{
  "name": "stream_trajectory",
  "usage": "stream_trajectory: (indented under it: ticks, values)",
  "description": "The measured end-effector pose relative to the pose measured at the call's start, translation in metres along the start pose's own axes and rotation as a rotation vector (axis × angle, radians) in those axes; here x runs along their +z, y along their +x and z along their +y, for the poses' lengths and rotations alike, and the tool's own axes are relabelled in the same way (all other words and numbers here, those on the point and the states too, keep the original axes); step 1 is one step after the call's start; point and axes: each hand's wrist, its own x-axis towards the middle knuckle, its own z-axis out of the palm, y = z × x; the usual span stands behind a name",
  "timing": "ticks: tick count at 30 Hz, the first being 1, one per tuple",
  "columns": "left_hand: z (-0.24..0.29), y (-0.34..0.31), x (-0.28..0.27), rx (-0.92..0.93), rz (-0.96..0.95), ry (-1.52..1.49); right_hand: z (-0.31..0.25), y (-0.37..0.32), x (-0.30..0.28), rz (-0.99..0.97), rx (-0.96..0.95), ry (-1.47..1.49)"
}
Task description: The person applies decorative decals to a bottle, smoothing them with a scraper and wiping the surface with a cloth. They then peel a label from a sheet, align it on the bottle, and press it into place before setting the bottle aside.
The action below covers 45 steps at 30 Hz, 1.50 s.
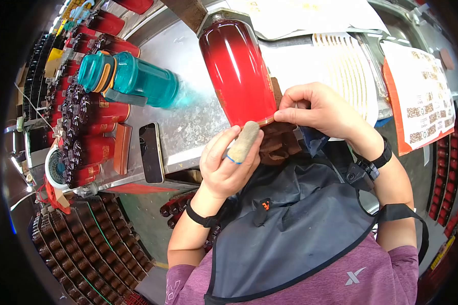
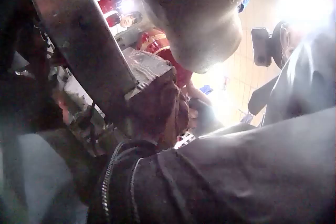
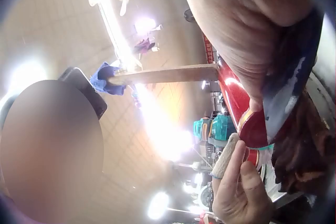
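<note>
- The right hand (image 1: 318, 109) has thumb and forefinger bent together, pinching at the gold band (image 1: 264, 122) on the base rim of the red bottle (image 1: 239, 76).
- The left hand (image 1: 226, 162) has its fingers extended rather than curled; the fingertip in a cloth sleeve (image 1: 243, 145) touches the rim near the right thumb.
- Good handling here, I judge: keep the band level with the bottle's edge, light tension from the right, even pressing from the sleeved fingertip, so no wrinkle or slant sets in.
- The bottle lies on its side, base toward the person, neck at a bar (image 1: 186, 12); it looks smooth, so turning it gently and in small steps should suit.
- Beside it on the right lies a striped sheet (image 1: 346, 71), within easy reach.
- On the left, a teal water bottle (image 1: 150, 84) and a phone (image 1: 151, 152) sit on the metal table (image 1: 191, 140), both apart from the hands.
</note>
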Motion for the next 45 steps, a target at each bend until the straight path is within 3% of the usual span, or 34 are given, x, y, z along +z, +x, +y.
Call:
stream_trajectory:
  ticks: [10, 13, 25, 29, 45]
  values:
    - [0.009, 0.007, 0.006, 0.055, -0.033, 0.054, 0.007, 0.000, 0.003, 0.015, 0.020, 0.008]
    - [0.008, -0.003, -0.005, -0.087, -0.040, -0.002, 0.003, -0.001, 0.004, 0.022, -0.001, 0.029]
    - [0.009, 0.018, 0.010, 0.090, -0.017, 0.061, 0.012, 0.001, 0.006, 0.026, -0.044, 0.046]
    - [0.007, 0.036, 0.014, -0.186, -0.036, 0.132, 0.004, -0.005, 0.009, 0.040, 0.005, 0.050]
    - [-0.010, 0.017, 0.012, -0.346, 0.016, -0.128, -0.009, -0.006, 0.011, 0.046, -0.010, 0.094]
